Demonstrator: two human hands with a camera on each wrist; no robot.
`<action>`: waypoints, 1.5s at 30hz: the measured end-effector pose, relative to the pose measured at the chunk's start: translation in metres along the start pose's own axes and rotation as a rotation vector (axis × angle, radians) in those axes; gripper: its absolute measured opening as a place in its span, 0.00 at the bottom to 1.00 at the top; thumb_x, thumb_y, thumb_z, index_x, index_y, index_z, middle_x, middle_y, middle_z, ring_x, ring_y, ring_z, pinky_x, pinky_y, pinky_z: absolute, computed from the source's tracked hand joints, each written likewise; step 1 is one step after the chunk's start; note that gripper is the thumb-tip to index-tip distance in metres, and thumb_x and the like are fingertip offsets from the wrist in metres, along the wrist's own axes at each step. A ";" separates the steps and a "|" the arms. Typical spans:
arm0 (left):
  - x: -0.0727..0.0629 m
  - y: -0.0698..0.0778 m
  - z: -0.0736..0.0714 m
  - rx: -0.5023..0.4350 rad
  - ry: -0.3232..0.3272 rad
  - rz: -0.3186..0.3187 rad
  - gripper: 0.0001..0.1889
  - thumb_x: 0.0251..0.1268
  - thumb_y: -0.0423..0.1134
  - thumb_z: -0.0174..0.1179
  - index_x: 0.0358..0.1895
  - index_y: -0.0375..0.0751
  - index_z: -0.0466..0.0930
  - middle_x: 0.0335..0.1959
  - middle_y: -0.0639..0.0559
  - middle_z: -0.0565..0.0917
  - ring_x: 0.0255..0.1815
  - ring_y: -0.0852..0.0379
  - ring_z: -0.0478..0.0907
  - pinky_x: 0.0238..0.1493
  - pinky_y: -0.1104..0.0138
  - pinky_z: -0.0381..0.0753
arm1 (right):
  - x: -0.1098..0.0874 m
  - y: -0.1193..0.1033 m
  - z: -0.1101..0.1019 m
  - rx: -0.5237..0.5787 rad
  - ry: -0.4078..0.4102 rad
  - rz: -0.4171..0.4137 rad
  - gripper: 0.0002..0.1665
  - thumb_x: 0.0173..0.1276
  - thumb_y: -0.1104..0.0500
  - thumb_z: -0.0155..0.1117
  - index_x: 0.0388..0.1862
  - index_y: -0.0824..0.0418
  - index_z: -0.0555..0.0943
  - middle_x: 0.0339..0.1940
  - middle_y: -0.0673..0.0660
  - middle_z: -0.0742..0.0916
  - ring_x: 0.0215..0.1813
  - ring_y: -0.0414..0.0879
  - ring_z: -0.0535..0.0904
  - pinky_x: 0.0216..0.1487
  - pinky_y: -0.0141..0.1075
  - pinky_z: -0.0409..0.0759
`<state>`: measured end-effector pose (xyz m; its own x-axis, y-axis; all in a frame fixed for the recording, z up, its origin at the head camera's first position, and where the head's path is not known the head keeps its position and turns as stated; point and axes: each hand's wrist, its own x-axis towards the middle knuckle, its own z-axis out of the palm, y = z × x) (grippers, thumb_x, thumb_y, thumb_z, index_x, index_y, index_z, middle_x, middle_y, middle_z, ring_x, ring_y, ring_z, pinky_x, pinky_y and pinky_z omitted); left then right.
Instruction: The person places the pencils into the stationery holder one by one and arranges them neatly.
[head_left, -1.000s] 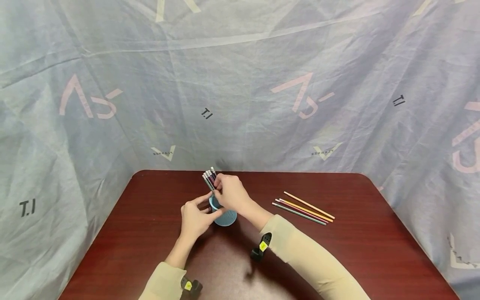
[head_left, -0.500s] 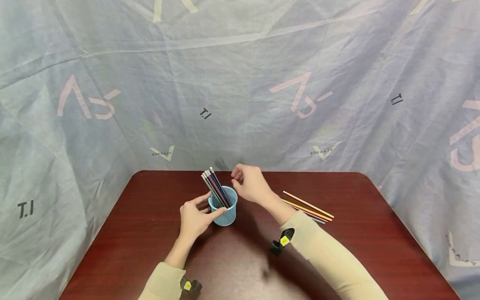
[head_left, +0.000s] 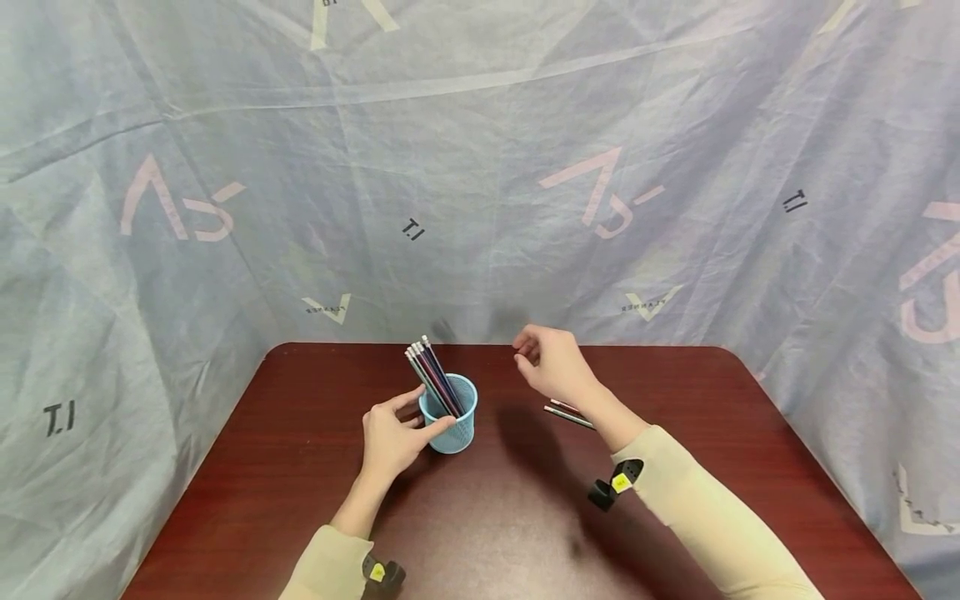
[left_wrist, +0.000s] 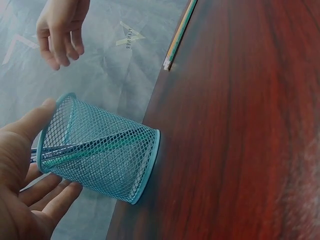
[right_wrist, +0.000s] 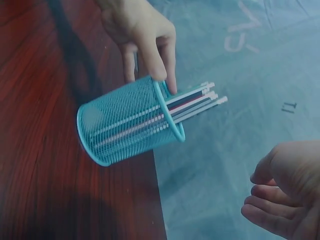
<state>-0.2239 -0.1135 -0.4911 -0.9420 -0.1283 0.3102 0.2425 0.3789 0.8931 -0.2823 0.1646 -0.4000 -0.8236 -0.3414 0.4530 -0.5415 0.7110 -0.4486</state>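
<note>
My left hand [head_left: 391, 437] holds a light-blue mesh pencil cup [head_left: 454, 435] at its rim, thumb on the near side and fingers on the far left. The cup stands upright on the table. Several pencils [head_left: 436, 377] lean leftward inside it, their white eraser ends sticking out, as the right wrist view also shows. To the right of the cup, my right hand [head_left: 555, 362] is in the air above the table with loosely bent fingers and nothing in them. Beneath its wrist lie more pencils [head_left: 570, 416], partly hidden by the forearm.
A dark red-brown wooden table [head_left: 315, 500] carries everything. Behind it hangs a grey printed cloth [head_left: 480, 167] that also runs down both sides. Each wrist wears a small black camera [head_left: 604, 493].
My right hand has let go of the pencils, now in the cup, and moved right towards the pencils on the table. The left hand stays at the cup.
</note>
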 end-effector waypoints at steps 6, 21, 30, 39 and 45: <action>0.000 -0.001 0.002 0.004 0.000 0.000 0.38 0.43 0.47 0.89 0.62 0.43 0.89 0.55 0.43 0.92 0.46 0.45 0.94 0.48 0.56 0.94 | -0.013 0.018 -0.011 -0.006 -0.032 0.035 0.06 0.71 0.65 0.70 0.45 0.60 0.88 0.35 0.53 0.92 0.35 0.44 0.87 0.39 0.41 0.89; 0.002 -0.005 0.003 0.007 -0.002 0.009 0.39 0.42 0.49 0.90 0.62 0.43 0.89 0.56 0.43 0.91 0.47 0.45 0.94 0.48 0.56 0.94 | -0.055 0.064 -0.022 -0.102 -0.064 0.084 0.05 0.66 0.67 0.70 0.40 0.60 0.88 0.33 0.53 0.92 0.34 0.43 0.88 0.37 0.39 0.87; 0.002 -0.003 0.001 0.017 -0.008 0.020 0.38 0.42 0.49 0.89 0.62 0.43 0.88 0.57 0.44 0.91 0.46 0.46 0.94 0.49 0.55 0.94 | -0.084 0.087 -0.019 -0.124 -0.076 0.084 0.04 0.64 0.68 0.72 0.37 0.61 0.88 0.29 0.51 0.90 0.30 0.41 0.84 0.30 0.34 0.83; 0.001 -0.002 0.000 0.026 -0.004 0.010 0.38 0.42 0.48 0.90 0.62 0.44 0.89 0.57 0.44 0.91 0.47 0.46 0.94 0.48 0.56 0.94 | -0.101 0.104 -0.006 -0.136 -0.113 0.098 0.05 0.63 0.69 0.73 0.38 0.63 0.89 0.27 0.48 0.88 0.29 0.38 0.83 0.30 0.31 0.81; 0.001 -0.003 0.000 0.024 -0.006 0.018 0.38 0.42 0.48 0.89 0.62 0.45 0.89 0.57 0.45 0.91 0.46 0.46 0.94 0.48 0.56 0.94 | -0.108 0.108 0.002 -0.178 -0.131 0.101 0.06 0.63 0.69 0.73 0.39 0.64 0.89 0.29 0.51 0.90 0.31 0.40 0.85 0.31 0.33 0.84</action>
<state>-0.2252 -0.1149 -0.4940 -0.9388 -0.1154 0.3244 0.2543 0.4028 0.8793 -0.2521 0.2774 -0.4992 -0.8929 -0.3318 0.3043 -0.4269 0.8387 -0.3382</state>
